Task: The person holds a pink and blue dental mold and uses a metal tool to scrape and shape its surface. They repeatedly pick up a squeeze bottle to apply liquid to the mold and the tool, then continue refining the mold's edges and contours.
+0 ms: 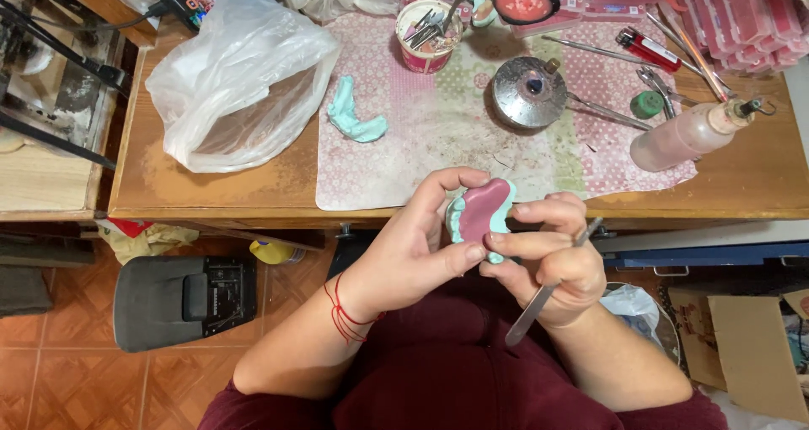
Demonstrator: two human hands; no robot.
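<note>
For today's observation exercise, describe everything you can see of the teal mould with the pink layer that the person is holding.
The teal mould is a horseshoe-shaped cast, plaster-like, with tooth-like bumps along its left edge. A smooth pink wax-like plate covers its middle. It is held up in front of the table edge, pink face toward the camera. The left hand grips it with thumb below and fingers above; the right hand touches its right side while also holding a thin metal tool.

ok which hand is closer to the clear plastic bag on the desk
Left. The left hand is below and right of the bag, holding the dental cast; the right hand is farther right.
</note>
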